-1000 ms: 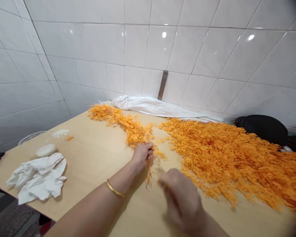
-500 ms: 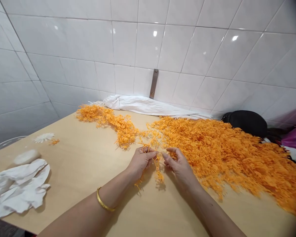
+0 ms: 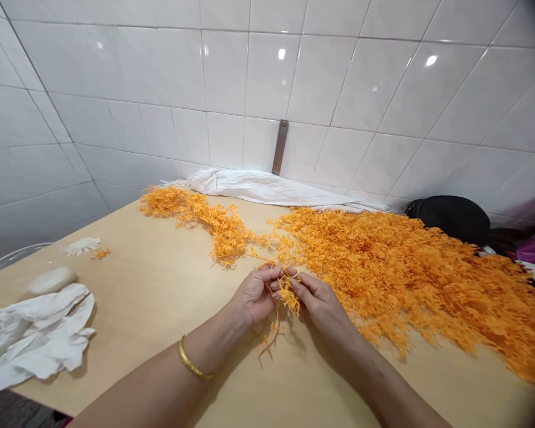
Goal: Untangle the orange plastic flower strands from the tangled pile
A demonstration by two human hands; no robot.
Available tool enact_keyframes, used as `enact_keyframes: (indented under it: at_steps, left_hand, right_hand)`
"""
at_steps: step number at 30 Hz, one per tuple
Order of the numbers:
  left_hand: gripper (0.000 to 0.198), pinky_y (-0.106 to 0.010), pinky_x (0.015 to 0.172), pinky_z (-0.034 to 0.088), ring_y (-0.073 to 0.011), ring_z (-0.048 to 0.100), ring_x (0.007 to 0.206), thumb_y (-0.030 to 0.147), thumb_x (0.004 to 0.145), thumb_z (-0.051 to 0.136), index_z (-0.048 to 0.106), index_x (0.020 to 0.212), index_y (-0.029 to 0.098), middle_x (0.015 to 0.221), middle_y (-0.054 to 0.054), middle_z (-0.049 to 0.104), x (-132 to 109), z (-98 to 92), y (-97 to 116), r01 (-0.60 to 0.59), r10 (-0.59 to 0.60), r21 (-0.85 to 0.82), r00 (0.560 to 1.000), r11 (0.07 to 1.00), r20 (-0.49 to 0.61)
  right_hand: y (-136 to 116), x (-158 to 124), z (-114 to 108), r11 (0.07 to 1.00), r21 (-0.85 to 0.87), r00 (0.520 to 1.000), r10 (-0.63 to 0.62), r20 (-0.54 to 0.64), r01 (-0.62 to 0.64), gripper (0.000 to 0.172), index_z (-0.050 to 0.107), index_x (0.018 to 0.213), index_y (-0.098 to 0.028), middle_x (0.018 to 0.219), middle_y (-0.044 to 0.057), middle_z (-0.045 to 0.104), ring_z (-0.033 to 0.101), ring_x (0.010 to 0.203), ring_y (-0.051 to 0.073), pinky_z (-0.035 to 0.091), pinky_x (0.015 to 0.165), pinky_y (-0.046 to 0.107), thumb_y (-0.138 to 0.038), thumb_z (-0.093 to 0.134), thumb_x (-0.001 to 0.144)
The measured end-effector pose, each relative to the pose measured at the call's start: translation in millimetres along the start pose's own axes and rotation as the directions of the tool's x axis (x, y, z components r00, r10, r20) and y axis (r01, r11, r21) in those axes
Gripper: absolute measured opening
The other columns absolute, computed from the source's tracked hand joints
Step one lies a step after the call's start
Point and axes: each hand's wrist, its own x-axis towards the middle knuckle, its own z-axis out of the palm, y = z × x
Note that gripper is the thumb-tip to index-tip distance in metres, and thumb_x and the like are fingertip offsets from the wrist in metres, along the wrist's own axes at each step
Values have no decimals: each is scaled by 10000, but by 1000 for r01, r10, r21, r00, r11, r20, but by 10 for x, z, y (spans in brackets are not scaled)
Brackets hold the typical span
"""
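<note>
The left hand (image 3: 254, 295) pinches a small bunch of orange strands (image 3: 289, 301) above the wooden table (image 3: 138, 285), just in front of a big orange heap (image 3: 405, 267). The right hand (image 3: 318, 303) touches the bunch too, but it is hard to tell if it grips tight. The hands seem to be picking the bunch apart, and it looks like it needs more gentle pulling.

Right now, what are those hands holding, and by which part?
The left hand and right hand pinch a tuft of curly orange strands at its upper part; loose ends hang free.
</note>
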Motion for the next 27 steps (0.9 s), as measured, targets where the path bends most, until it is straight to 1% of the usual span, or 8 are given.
enact_keyframes:
  at_steps: [4,7,10,15,18,21,23,27]
  left_hand:
    - [71,-260,497,443,-122,532,507,131,690,551,539,628,98,602,-46,556,-30,30,23,20,-20,2,993,1000,117]
    - [99,-208,429,400,-105,525,482,151,656,607,532,616,101,605,-36,554,-14,12,32,16,-16,3,978,1000,207]
    - [143,-160,368,325,-80,506,463,148,626,638,504,595,109,592,-22,541,-8,16,54,29,-20,-32,965,999,263]
    - [168,-144,331,279,-55,447,402,126,668,574,440,567,126,530,-1,470,-92,118,128,89,-74,-40,959,995,274]
    - [174,-140,298,226,-37,364,357,124,717,505,401,579,144,500,25,391,-138,125,170,156,-128,-67,940,985,315]
    - [195,-144,296,232,-36,313,350,147,763,441,374,580,153,498,37,348,-116,62,163,176,-127,-137,943,975,306]
    - [180,-143,316,266,-29,309,354,135,771,430,391,595,146,525,24,398,-62,11,130,133,-90,-155,962,979,257]
    - [103,-136,352,300,-33,388,389,99,762,450,467,663,122,592,-21,512,56,-52,81,21,-16,-42,992,999,123]
  right_hand:
    - [-41,16,-36,918,383,994,77,80,-102,244,543,677,-164,571,-33,424,389,498,84,309,475,221,-402,542,734]
    - [-105,8,-5,802,581,991,115,71,-135,204,564,697,-168,598,-30,423,378,499,79,311,478,226,-367,607,674]
    - [-159,-24,85,726,677,990,135,29,-119,181,546,660,-168,594,-28,421,367,483,77,306,470,234,-334,617,656]
    - [-169,-69,174,643,763,995,98,4,-66,183,479,595,-174,535,-38,375,349,434,72,313,470,244,-307,575,677]
    - [-184,-50,58,608,793,998,57,2,-37,256,381,526,-183,490,-53,273,270,393,66,304,442,246,-305,518,704]
    - [-200,-7,-118,574,817,996,9,-84,63,288,308,505,-191,493,-64,198,209,390,67,283,413,239,-303,493,697]
    - [-171,19,-183,602,796,995,31,-93,56,251,364,522,-189,508,-51,274,292,423,75,315,437,243,-304,525,676]
    - [-27,37,-149,730,670,971,233,-61,-133,158,548,708,-164,657,6,507,446,528,93,364,506,247,-266,638,629]
